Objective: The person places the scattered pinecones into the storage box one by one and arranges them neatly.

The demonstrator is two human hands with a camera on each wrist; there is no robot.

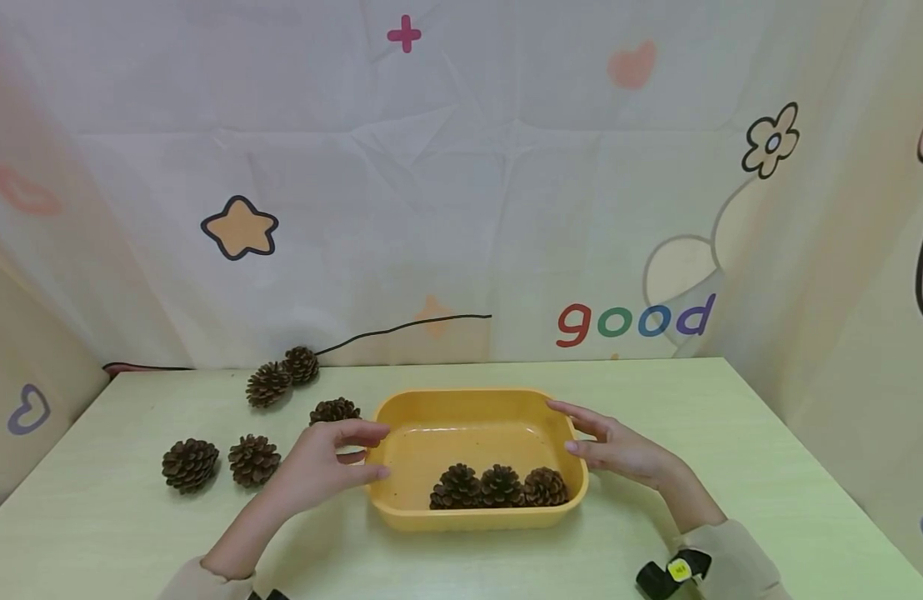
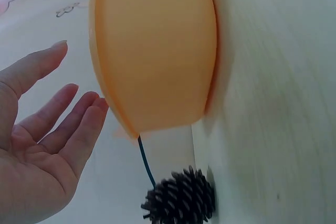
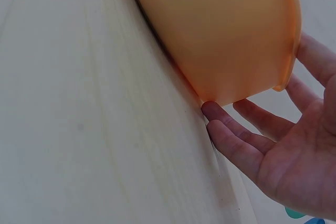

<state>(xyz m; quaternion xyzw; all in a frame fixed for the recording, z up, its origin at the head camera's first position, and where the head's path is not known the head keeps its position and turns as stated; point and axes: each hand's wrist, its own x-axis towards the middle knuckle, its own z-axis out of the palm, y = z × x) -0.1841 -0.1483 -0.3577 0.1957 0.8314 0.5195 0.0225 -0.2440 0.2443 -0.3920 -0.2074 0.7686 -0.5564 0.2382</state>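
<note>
A yellow plastic basin (image 1: 469, 520) stands on the table with three brown pine cones in a row along its near side: the left cone (image 1: 458, 487), the middle cone (image 1: 501, 486) and the right cone (image 1: 545, 487). My left hand (image 1: 328, 460) is at the basin's left end, fingers spread and holding nothing. In the left wrist view its fingertips lie close to the basin rim (image 2: 97, 51); whether they touch is unclear. At the right end, my right hand (image 1: 628, 451) touches the basin, thumb at the rim and fingers loosely extended along the outer wall (image 3: 226, 40).
Several more pine cones lie left of the basin: one by the left hand (image 1: 335, 410), a pair further back (image 1: 269, 385), and two nearer the left edge (image 1: 190, 465). A printed cloth (image 1: 431, 208) hangs behind the pale table (image 1: 656, 400).
</note>
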